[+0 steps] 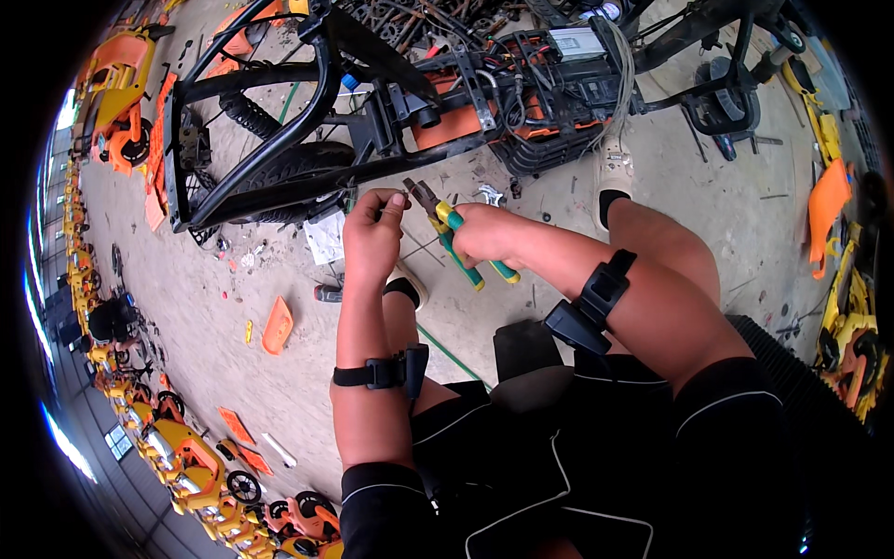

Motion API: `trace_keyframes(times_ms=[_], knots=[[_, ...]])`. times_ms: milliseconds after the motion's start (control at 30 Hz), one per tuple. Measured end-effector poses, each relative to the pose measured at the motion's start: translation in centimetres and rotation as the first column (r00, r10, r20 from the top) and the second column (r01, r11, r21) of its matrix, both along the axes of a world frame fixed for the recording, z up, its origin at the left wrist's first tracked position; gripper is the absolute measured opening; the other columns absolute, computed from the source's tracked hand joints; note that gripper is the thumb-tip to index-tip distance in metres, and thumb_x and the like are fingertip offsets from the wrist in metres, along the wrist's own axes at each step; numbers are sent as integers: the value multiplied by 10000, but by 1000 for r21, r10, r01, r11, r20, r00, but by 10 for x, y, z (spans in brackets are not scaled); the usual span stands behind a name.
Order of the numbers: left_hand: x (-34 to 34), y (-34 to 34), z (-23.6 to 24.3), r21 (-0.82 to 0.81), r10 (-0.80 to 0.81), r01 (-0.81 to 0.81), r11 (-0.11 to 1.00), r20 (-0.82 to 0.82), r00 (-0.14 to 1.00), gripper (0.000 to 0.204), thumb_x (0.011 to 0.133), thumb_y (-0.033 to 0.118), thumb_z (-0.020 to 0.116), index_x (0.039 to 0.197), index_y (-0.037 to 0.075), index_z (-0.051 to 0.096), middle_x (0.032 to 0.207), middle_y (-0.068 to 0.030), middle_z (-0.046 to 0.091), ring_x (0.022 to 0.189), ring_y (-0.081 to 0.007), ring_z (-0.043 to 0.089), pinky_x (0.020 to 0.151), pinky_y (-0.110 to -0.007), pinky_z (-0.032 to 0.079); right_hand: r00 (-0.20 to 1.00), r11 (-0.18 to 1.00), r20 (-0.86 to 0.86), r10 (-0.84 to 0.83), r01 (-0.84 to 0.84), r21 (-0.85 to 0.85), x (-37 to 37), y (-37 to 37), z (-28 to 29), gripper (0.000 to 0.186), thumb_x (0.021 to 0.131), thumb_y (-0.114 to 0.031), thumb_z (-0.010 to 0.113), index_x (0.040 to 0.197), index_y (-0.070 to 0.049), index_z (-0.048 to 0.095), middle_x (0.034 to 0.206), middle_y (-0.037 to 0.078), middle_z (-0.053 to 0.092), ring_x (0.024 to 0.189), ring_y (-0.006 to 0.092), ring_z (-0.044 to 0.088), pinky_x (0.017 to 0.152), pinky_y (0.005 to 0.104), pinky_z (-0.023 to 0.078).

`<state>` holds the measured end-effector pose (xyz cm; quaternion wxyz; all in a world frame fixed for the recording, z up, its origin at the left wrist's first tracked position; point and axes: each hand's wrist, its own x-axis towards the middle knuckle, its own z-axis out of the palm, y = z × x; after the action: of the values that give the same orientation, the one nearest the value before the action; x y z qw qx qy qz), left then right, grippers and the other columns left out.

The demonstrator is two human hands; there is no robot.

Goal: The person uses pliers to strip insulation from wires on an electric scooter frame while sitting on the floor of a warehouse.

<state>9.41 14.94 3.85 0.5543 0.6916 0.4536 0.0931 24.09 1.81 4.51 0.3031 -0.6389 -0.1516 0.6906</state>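
Observation:
My right hand (484, 233) is wrapped round a pair of pliers (443, 218) with green and yellow handles. Their metal jaws point up and left, close to the fingertips of my left hand (372, 238). Thumb and fingers of that hand are pinched together; a tiny dark bit shows at their tips, too small to name. Both hands are just on the near side of a black tubular vehicle frame (324, 70), apart from its lower tube. Wiring (521, 88) and an orange panel (447, 126) show inside the frame.
A black tyre (298, 166) lies behind the lower tube. On the concrete floor are white paper (325, 239), a dark-handled tool (328, 293) and an orange panel piece (277, 325). Metal parts (400, 26) are heaped beyond the frame. Yellow and orange scooters (191, 461) line the left.

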Motion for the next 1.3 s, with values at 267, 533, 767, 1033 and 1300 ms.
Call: trace_keyframes(times_ms=[267, 533, 767, 1033, 1300], knots=[[-7, 7, -15, 165, 87, -58, 985, -174, 981, 229, 981, 246, 666, 1014, 22, 705, 824, -87, 697, 721, -155, 599, 702, -309, 487, 912, 985, 372, 173, -170, -40, -7, 0, -41, 380, 826, -117, 559, 1141, 81, 639, 1029, 283, 688, 930, 397, 699, 755, 448, 557], [-6, 6, -14, 213, 105, -80, 974, -108, 989, 235, 972, 241, 685, 1051, 23, 723, 829, -86, 709, 751, -143, 635, 727, -293, 497, 946, 997, 316, 77, -69, -37, -1, 2, -32, 392, 832, -100, 526, 1162, 84, 631, 1106, 291, 673, 1024, 408, 676, 823, 451, 536], [0, 3, -3, 156, 75, -66, 986, -51, 996, 217, 1000, 177, 653, 1121, 7, 715, 864, -24, 701, 727, -75, 558, 694, -235, 475, 981, 992, 185, 61, -80, 93, -1, 1, -12, 366, 811, -69, 530, 1155, 37, 596, 1042, 247, 658, 970, 375, 647, 799, 446, 506], [5, -5, -4, 21, 58, -59, 998, 46, 997, 189, 1004, 122, 631, 1133, -7, 680, 904, -41, 727, 700, -91, 566, 660, -238, 481, 973, 993, 225, 53, -76, 94, 0, 3, -9, 355, 808, -73, 549, 1142, 38, 593, 1061, 253, 661, 1005, 387, 650, 817, 448, 507], [8, -4, -2, 93, -29, 34, 995, -56, 998, 172, 976, 169, 681, 1004, 0, 703, 837, -45, 738, 645, -94, 589, 612, -265, 486, 965, 991, 259, 31, -63, 118, -3, 5, -11, 240, 800, -32, 571, 1037, 3, 582, 925, 186, 658, 888, 310, 649, 744, 419, 504]])
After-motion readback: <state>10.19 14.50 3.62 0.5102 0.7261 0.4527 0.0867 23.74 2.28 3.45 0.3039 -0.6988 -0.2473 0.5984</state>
